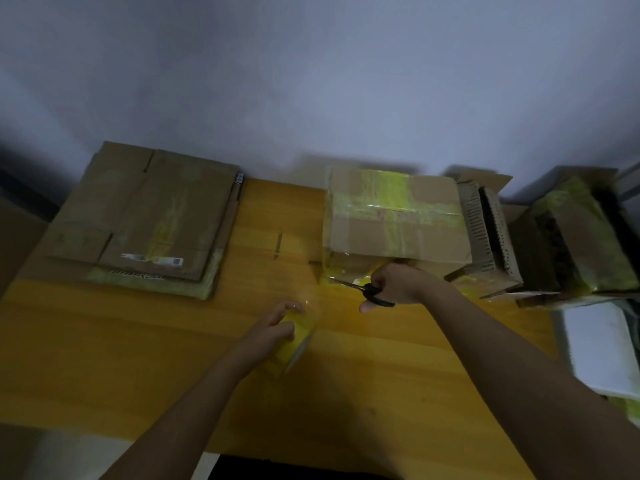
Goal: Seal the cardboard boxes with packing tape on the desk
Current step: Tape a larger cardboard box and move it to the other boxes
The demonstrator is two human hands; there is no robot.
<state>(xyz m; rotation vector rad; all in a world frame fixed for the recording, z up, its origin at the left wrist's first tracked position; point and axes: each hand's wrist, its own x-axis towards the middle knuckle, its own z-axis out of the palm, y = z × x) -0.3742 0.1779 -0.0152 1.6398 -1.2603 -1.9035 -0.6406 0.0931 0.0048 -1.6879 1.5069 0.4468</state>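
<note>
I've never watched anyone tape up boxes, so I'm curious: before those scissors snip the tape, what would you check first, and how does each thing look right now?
1. Scissors in the right hand: ok, fingers are through the handles, blades pointing left toward the tape.
2. Tape roll held by the left hand: ok, fingers curl round it.
3. Tape strip stretched from the roll to the box: ok, though it is clear and blurred.
4. Left fingers away from the blades: ok, they sit below and left of the tips.
5. Blades open round the strip: cannot tell, too blurred.
6. Tape end stuck down on the box's front: cannot tell.
</note>
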